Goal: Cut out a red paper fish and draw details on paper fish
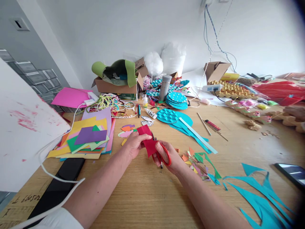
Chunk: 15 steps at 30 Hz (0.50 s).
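While the left hand (134, 143) pinches a red sheet (147, 140) above the worktop (147, 190), the right hand (168, 157) grips red scissors (163, 154) (blades at the sheet's edge). Far left, a box (114, 86) holds green foam (119, 70); far right, another box (215, 70) stands open, contents unseen.

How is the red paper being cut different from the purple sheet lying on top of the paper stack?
The red paper is held up off the table in the left hand, with the scissors in the right hand at its edge; the purple sheet lies flat on the paper stack, untouched. The red paper bends in the grip; the purple sheet is flat. Both are plain coloured craft paper.
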### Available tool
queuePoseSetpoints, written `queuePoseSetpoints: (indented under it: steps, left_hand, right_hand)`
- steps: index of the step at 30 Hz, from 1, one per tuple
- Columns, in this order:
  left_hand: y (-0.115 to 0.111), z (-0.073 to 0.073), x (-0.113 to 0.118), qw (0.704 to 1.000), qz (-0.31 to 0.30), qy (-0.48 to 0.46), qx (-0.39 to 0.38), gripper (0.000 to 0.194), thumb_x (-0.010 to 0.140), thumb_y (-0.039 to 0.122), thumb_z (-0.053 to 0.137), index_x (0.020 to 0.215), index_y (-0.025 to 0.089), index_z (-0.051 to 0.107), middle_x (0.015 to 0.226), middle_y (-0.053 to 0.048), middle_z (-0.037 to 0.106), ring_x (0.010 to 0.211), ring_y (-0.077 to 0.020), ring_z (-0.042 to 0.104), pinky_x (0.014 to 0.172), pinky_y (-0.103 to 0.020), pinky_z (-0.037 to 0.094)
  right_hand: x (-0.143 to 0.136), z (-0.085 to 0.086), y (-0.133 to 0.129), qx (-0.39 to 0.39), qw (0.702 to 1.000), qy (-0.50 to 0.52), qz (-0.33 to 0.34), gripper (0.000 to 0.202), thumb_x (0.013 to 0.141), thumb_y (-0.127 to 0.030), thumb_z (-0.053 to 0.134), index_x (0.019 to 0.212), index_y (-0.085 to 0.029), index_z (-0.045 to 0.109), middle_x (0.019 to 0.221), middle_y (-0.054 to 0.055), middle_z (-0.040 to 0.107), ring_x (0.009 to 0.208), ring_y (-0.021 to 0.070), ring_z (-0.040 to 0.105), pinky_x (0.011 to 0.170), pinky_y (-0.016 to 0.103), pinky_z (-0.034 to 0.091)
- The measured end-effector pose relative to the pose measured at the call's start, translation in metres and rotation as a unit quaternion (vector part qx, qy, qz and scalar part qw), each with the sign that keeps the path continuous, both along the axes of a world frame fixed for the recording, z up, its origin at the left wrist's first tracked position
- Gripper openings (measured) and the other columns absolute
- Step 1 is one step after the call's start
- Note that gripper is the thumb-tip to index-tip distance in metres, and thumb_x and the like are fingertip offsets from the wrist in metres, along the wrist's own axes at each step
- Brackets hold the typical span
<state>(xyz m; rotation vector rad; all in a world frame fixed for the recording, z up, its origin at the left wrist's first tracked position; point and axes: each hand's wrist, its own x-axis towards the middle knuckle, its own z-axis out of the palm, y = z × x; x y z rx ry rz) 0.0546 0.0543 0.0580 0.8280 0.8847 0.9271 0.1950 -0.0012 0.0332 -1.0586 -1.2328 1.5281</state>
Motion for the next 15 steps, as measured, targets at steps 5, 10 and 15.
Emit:
queuePoseSetpoints:
  steps: [5, 10, 15]
  left_hand:
    - [0.0011, 0.0007, -0.0008, 1.000, 0.001, 0.001, -0.007, 0.020, 0.050, 0.017, 0.078, 0.059, 0.016, 0.060, 0.058, 0.002, 0.061, 0.055, -0.0114, 0.054, 0.057, -0.025, 0.043]
    - [0.0009, 0.0018, -0.0019, 1.000, -0.006, 0.001, -0.009, 0.019, 0.051, 0.018, 0.078, 0.060, 0.015, 0.061, 0.060, 0.000, 0.063, 0.056, -0.0119, 0.055, 0.058, -0.025, 0.043]
    - [0.0012, 0.0012, -0.0021, 1.000, -0.010, -0.004, -0.003, 0.019, 0.052, 0.018, 0.078, 0.062, 0.015, 0.062, 0.062, -0.001, 0.065, 0.057, -0.0130, 0.057, 0.059, -0.025, 0.044]
  right_hand:
    - [0.0001, 0.0003, 0.0000, -0.003, 1.000, -0.002, 0.002, 0.055, 0.073, -0.074, 0.056, 0.072, -0.020, 0.046, 0.047, -0.005, 0.051, 0.034, 0.0078, 0.042, 0.037, 0.022, 0.029]
    - [0.0004, -0.0020, 0.0007, 0.002, 1.000, -0.005, 0.005, 0.054, 0.074, -0.073, 0.056, 0.070, -0.020, 0.045, 0.047, -0.005, 0.051, 0.034, 0.0076, 0.043, 0.037, 0.021, 0.029]
    - [0.0011, -0.0054, 0.0015, 0.006, 1.000, -0.007, 0.008, 0.054, 0.075, -0.073, 0.056, 0.070, -0.019, 0.045, 0.047, -0.005, 0.051, 0.034, 0.0078, 0.044, 0.037, 0.021, 0.029]
